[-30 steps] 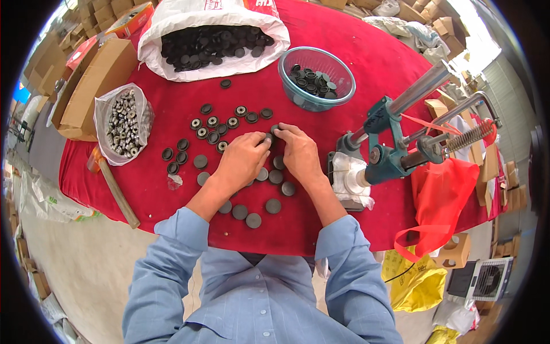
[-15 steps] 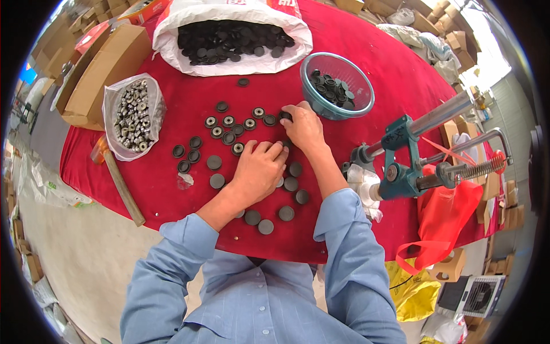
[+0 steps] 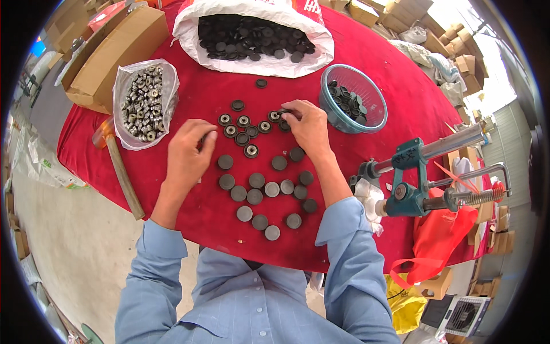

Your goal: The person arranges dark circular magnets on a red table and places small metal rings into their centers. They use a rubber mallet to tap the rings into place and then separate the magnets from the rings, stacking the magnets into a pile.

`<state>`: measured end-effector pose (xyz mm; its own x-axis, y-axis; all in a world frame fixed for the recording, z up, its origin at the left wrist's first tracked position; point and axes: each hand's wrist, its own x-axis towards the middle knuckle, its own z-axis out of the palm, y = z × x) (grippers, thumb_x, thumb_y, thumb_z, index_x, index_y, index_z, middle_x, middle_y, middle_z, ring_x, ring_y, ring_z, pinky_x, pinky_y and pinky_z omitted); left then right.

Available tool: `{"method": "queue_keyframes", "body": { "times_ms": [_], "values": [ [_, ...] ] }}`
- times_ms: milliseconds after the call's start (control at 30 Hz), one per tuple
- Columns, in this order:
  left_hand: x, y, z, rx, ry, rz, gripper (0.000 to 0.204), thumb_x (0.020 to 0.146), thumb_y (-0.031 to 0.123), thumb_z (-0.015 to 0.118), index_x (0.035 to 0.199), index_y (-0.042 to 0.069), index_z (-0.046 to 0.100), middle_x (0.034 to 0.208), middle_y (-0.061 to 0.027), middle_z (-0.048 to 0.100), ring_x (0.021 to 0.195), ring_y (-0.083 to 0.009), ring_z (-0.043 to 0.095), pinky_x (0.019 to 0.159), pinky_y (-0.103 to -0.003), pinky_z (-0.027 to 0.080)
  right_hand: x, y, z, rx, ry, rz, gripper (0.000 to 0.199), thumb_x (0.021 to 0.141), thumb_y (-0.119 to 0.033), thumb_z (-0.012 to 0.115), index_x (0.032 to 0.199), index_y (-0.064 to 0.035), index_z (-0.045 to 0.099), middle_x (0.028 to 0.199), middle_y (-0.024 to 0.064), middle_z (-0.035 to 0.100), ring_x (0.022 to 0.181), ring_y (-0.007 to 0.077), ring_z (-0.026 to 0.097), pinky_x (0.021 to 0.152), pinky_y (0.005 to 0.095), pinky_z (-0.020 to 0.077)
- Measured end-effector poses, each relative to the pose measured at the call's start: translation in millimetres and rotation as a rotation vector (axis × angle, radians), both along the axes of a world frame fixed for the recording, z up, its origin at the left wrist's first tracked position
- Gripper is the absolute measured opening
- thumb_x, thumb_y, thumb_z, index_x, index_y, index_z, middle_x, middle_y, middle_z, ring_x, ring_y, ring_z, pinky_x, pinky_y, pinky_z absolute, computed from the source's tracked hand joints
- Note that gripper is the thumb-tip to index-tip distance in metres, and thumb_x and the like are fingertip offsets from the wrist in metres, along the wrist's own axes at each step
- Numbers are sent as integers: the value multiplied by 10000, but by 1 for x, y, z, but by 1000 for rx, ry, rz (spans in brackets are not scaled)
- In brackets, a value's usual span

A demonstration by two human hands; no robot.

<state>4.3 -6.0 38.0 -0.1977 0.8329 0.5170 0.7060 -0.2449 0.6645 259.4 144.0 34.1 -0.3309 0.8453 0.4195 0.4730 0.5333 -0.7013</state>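
My right hand (image 3: pixel 309 127) is closed in a pinch on a black round cap (image 3: pixel 284 111), at the right end of a group of caps. Several caps there lie hollow side up, some with a metal ring inside, such as this ringed cap (image 3: pixel 251 151). My left hand (image 3: pixel 190 150) is left of that group, fingers curled and thumb near them. It covers the cloth beneath it, and what it holds, if anything, is hidden. Between my forearms several dark discs (image 3: pixel 255 196) lie flat face up.
A white sack (image 3: pixel 258 67) of black caps lies at the back. At left are a bag of metal rings (image 3: pixel 143 109), a cardboard box (image 3: pixel 117 57) and a hammer (image 3: pixel 123 178). At right stand a bowl of caps (image 3: pixel 375 123) and a green hand press (image 3: pixel 407 198).
My left hand has moved left, off the flat-faced discs, to beside the hollow caps. My right hand stays near the same caps. The whole view has shifted slightly.
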Motion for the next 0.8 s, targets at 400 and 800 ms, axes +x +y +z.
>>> {"method": "queue_keyframes", "body": {
  "times_ms": [400,800],
  "values": [
    [-33,-15,-39,-125,108,134,257,892,70,793,1142,18,766,1223,-153,682,1182,-348,641,1019,-443,515,-11,-8,-26,270,-259,50,164,910,-16,716,1052,-26,797,1127,126,747,1000,362,746,890,454,614],
    [-41,-22,-32,-201,47,98,315,883,85,802,1191,24,769,1282,-151,677,1223,-334,640,1048,-431,508,-14,-2,-16,198,-342,65,175,921,-64,714,1089,-43,756,1098,126,719,997,362,733,873,479,608]
  ]
}}
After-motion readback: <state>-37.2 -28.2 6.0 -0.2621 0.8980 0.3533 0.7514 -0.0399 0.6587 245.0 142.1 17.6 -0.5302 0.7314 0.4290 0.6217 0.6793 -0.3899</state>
